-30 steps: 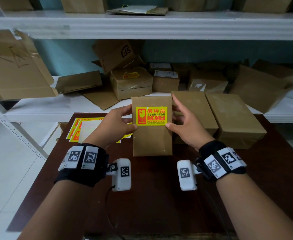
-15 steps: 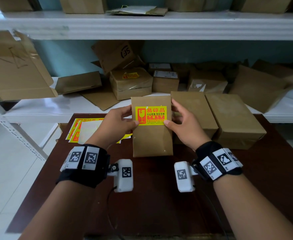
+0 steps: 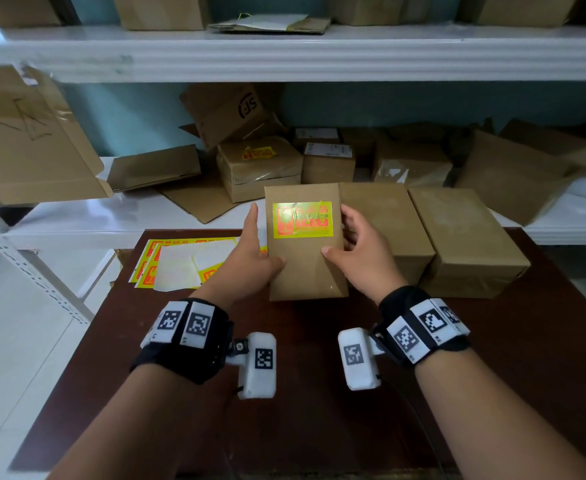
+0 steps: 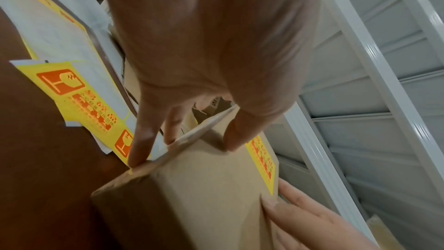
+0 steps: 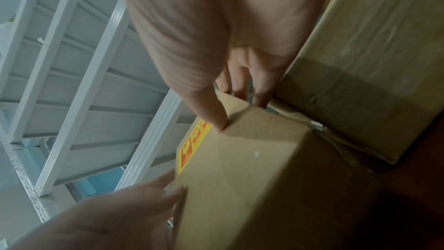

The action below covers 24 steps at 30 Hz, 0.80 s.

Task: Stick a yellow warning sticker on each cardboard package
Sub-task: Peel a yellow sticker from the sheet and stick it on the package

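Both hands hold a brown cardboard package point(image 3: 305, 268) over the table's far side, and a yellow warning sticker point(image 3: 302, 220) lies flat on its top face. My left hand point(image 3: 255, 251) grips the left edge, thumb on top below the sticker, fingers along the side. My right hand point(image 3: 357, 258) grips the right edge the same way. The left wrist view shows my left hand point(image 4: 204, 45) pinching the package point(image 4: 204, 197) edge beside the sticker point(image 4: 264, 161). The right wrist view shows my right hand point(image 5: 216, 45) with thumb on the package point(image 5: 252, 187) top and fingers down its side.
Two plain cardboard packages point(image 3: 385, 223) point(image 3: 464, 237) lie side by side right of the held one. Sticker sheets point(image 3: 180, 261) lie at the dark brown table's point(image 3: 319, 427) far left corner. White shelves point(image 3: 284, 53) behind hold several boxes and flattened cardboard.
Both thumbs have slid from the sticker's lower corners down onto bare cardboard. The package has moved slightly up and away, and the sticker now catches glare.
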Available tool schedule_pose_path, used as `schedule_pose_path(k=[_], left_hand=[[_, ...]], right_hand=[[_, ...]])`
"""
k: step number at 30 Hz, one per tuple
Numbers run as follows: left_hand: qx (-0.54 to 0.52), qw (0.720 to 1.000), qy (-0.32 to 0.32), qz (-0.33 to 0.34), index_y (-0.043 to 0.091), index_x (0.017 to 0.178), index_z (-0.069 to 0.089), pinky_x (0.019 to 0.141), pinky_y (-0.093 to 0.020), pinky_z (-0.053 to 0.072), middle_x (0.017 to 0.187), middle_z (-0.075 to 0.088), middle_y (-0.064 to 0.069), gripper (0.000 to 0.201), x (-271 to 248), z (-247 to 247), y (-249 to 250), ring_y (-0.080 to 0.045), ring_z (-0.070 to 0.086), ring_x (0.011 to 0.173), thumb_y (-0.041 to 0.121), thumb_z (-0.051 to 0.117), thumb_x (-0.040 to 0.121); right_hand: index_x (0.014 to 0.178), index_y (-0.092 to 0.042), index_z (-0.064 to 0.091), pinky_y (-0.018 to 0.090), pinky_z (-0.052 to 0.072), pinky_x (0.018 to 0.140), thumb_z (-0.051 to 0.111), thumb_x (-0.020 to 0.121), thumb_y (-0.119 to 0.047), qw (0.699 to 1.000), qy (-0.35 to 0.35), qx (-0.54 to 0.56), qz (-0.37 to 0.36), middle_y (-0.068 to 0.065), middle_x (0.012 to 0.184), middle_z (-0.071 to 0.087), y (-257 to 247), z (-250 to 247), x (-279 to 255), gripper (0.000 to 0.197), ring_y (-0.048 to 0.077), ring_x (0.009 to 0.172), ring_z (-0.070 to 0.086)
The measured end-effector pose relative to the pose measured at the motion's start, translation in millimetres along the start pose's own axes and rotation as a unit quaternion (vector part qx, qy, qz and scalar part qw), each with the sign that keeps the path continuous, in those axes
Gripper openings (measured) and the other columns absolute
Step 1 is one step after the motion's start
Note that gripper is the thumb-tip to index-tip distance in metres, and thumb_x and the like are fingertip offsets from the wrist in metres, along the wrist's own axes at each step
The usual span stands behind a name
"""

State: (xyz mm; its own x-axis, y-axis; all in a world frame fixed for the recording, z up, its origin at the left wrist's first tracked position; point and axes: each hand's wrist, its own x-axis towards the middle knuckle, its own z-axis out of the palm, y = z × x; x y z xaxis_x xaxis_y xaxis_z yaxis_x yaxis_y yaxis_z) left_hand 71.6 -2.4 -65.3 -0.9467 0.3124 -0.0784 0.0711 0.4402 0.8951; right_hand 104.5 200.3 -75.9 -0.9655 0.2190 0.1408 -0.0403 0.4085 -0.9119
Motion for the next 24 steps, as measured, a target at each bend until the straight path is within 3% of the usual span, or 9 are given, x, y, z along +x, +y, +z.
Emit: schedule_pose_path(k=[1,3,5,7,10,13,17,20,24], left_hand=[[-0.022,1.0,0.018,0.002,0.03,0.158,-0.009,0.081,-0.02,0.053,0.139,0.028,0.014,0.099,1,2,0,-0.018,0.057,0.118,0.006,0.063,0.095],[-0.057,0.997,0.053,0.004,0.033,0.158,-0.003,0.091,-0.028,0.054,0.154,0.028,0.006,0.101,3,3,-1,-0.021,0.054,0.126,0.007,0.068,0.092],[-0.065,0.995,0.077,0.006,0.034,0.159,0.004,0.103,-0.039,0.047,0.162,0.024,-0.008,0.102,5,3,-2,-0.025,0.046,0.137,0.011,0.073,0.087],[-0.071,0.993,0.091,0.008,0.032,0.158,0.011,0.104,-0.037,0.043,0.161,0.028,-0.012,0.1,6,4,-3,-0.025,0.041,0.141,0.012,0.076,0.085],[-0.071,0.993,0.091,0.012,0.033,0.156,0.017,0.108,-0.039,0.043,0.158,0.036,-0.011,0.098,5,4,-3,-0.022,0.038,0.143,0.013,0.079,0.082],[-0.054,0.995,0.073,0.033,0.038,0.153,0.023,0.109,-0.045,0.045,0.153,0.046,-0.005,0.101,4,3,-4,-0.017,0.042,0.141,0.024,0.084,0.074],[0.031,0.995,0.045,0.083,0.044,0.147,0.04,0.103,-0.029,0.045,0.148,0.048,0.009,0.09,4,7,-5,-0.012,0.046,0.134,0.018,0.087,0.074],[0.094,0.989,0.062,0.1,0.047,0.133,0.058,0.114,-0.04,0.039,0.15,0.046,0.005,0.072,7,10,-9,-0.019,0.045,0.136,0.012,0.084,0.075],[0.108,0.987,0.077,0.095,0.048,0.128,0.062,0.116,-0.046,0.036,0.156,0.042,0.002,0.062,10,11,-13,-0.022,0.042,0.141,0.012,0.077,0.081]], right_hand=[[0.153,-0.028,0.038,0.007,0.037,0.091,0.075,0.087,-0.006,1.0,0.006,-0.01,-0.006,-0.021,0.126,0.047,-1,0,0,0.079,-0.003,0.121,0.044],[0.153,-0.032,0.037,0.009,0.038,0.095,0.075,0.087,-0.012,0.999,0.026,-0.025,-0.023,-0.019,0.135,0.049,-3,0,1,0.079,-0.001,0.125,0.045],[0.155,-0.035,0.035,0.024,0.043,0.106,0.075,0.087,-0.02,0.998,0.047,-0.036,-0.029,-0.008,0.143,0.05,-4,2,3,0.08,0.005,0.126,0.048],[0.156,-0.037,0.032,0.035,0.046,0.108,0.075,0.087,-0.025,0.997,0.058,-0.039,-0.017,-0.002,0.137,0.052,-7,3,3,0.082,0.008,0.118,0.054],[0.156,-0.031,0.031,0.034,0.049,0.104,0.075,0.089,-0.021,0.998,0.065,-0.014,0.007,-0.001,0.138,0.055,-11,0,2,0.081,0.009,0.115,0.057],[0.153,-0.025,0.035,0.031,0.047,0.103,0.074,0.09,-0.02,0.998,0.056,0.011,0.026,-0.002,0.146,0.054,-10,-1,2,0.074,0.007,0.121,0.054],[0.152,-0.025,0.039,0.038,0.043,0.112,0.072,0.09,-0.03,0.998,0.046,-0.017,0.027,-0.003,0.149,0.053,-6,4,4,0.07,0.014,0.137,0.049],[0.15,-0.033,0.042,0.046,0.042,0.113,0.067,0.092,-0.041,0.997,0.037,-0.071,0.021,-0.004,0.146,0.054,-2,4,6,0.064,0.018,0.139,0.044],[0.151,-0.038,0.04,0.051,0.035,0.116,0.057,0.094,-0.051,0.99,0.009,-0.136,0.028,-0.004,0.149,0.05,3,3,8,0.061,0.022,0.143,0.039]])
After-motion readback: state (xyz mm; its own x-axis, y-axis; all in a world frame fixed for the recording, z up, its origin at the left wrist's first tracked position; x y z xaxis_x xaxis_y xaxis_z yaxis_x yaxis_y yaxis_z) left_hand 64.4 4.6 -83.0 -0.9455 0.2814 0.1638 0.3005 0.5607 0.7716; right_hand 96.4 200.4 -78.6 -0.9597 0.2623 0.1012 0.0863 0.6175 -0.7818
